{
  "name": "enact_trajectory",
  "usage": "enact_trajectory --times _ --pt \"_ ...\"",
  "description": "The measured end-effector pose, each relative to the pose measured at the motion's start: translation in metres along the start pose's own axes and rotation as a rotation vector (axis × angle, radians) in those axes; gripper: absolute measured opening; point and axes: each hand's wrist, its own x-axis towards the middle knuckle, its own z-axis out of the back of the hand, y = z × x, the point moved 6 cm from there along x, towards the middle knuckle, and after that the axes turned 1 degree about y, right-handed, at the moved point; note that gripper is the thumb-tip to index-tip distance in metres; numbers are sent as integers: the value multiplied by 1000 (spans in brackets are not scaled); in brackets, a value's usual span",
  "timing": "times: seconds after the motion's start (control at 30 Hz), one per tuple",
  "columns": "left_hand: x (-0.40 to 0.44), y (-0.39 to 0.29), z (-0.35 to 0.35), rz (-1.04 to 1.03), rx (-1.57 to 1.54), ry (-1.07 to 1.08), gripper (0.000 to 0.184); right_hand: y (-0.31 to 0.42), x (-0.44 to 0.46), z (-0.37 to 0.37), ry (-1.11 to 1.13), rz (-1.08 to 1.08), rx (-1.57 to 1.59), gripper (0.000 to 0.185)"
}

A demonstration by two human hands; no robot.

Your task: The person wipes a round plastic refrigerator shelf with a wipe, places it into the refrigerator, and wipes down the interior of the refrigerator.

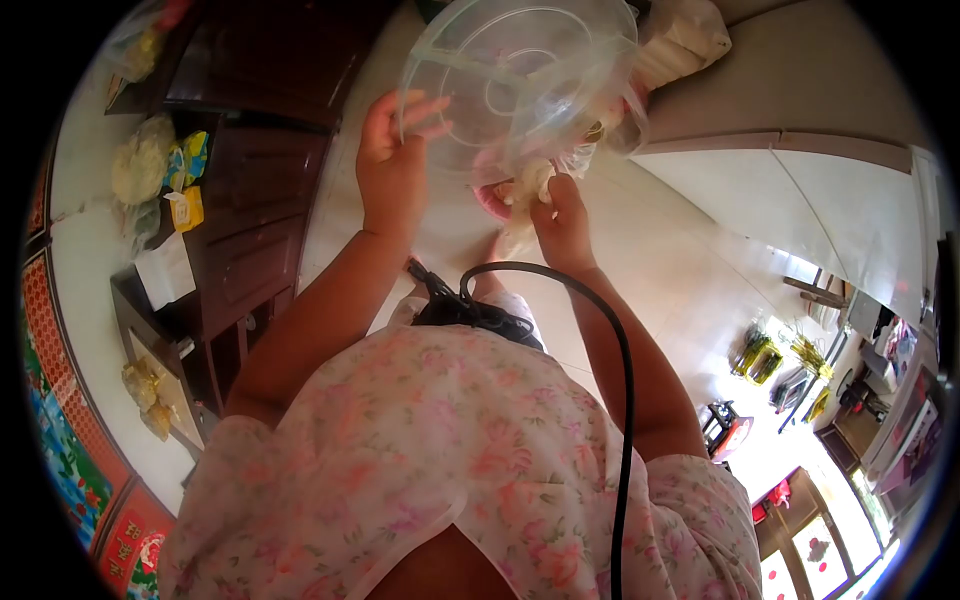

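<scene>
My left hand [393,150] grips the rim of a large, round, see-through plastic lid [500,70], its fingers showing through the plastic. The lid is raised and tilted at the top of the view, with concentric rings on it. Below its near edge my right hand [563,222] is closed in a pinch on a thin, pale plastic bag [522,225] that hangs down. A pink container [490,200] shows partly behind the bag. What lies behind the lid is blurred by the plastic.
A dark wooden cabinet [255,200] stands on the left with yellow packets [186,208] on top. A white cabinet [800,195] is on the right. White bags [685,45] lie beyond the lid. A black cable [625,400] runs past my right arm.
</scene>
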Motion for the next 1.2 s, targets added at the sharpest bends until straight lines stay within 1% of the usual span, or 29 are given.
enact_trajectory --times 0.07,0.1,0.13,0.17,0.2,0.23,0.3,0.33,0.4,0.43,0.5,0.57,0.63,0.67,0.7,0.73,0.8,0.83,0.9,0.97,1.0,1.03,1.07,1.1,1.13,1.17,1.2 --pt "-1 2 -2 12 -1 -14 38 2 1 -8 -91 -61 330 13" --pt "-3 4 -5 53 26 -27 38 7 5 -14 -96 -61 329 13" --pt "-7 5 -8 95 54 -42 38 2 8 -16 -192 -203 278 17" --pt "-10 3 -12 94 53 -38 38 -5 10 -15 -289 -346 226 21" --pt "-13 1 -19 120 71 -21 38 -20 14 -19 -318 -339 78 27" --pt "-16 1 -22 147 90 -4 38 -20 19 -22 -322 -338 78 27" --pt "-20 2 -26 130 75 25 38 -20 21 -20 -414 -414 -179 39" --pt "-21 3 -29 115 60 49 39 -25 22 -18 -418 -414 -181 39" --pt "-23 6 -27 115 84 78 40 -33 28 -24 -247 -437 -101 48" --pt "-23 7 -26 118 111 100 41 -31 28 -23 -248 -437 -102 48" --pt "-25 7 -25 126 115 110 42 -31 27 -29 -170 -499 -90 46" --pt "-28 8 -23 135 122 120 42 -30 26 -30 -166 -517 -133 45" --pt "-32 12 -20 189 88 61 42 -31 26 -30 -164 -531 -176 44" --pt "-34 11 -19 188 87 62 42 -33 27 -33 -125 -557 -215 42" --pt "-37 12 -15 251 83 21 42 -35 26 -34 -87 -582 -255 41" --pt "-39 15 -11 316 80 -21 42 -36 24 -33 -87 -582 -255 41" --pt "-34 24 2 292 93 -41 42 -31 21 -32 -25 -447 -292 44" --pt "-28 25 8 269 106 -64 42 -34 14 -28 -23 -443 -293 44" --pt "-15 22 21 259 128 -72 43 -24 3 -7 -207 -191 -171 47" --pt "-12 20 29 255 156 -80 44 -58 -3 6 -123 -646 77 45" --pt "-11 22 31 253 155 -79 44 -45 1 14 -154 -728 119 49" --pt "-11 24 32 251 153 -75 45 -42 6 15 -156 -727 120 49" --pt "-12 25 33 252 154 -72 45 -31 21 17 -241 -501 171 47" --pt "-16 26 34 254 227 -65 45 -21 33 20 -323 -273 220 46" --pt "-20 27 34 258 300 -56 46 -13 46 14 -239 -226 100 45" --pt "-24 26 33 257 301 -51 46 -4 63 12 -188 -126 36 41" --pt "-29 28 30 309 281 -21 46 21 79 11 -135 -51 -177 34"
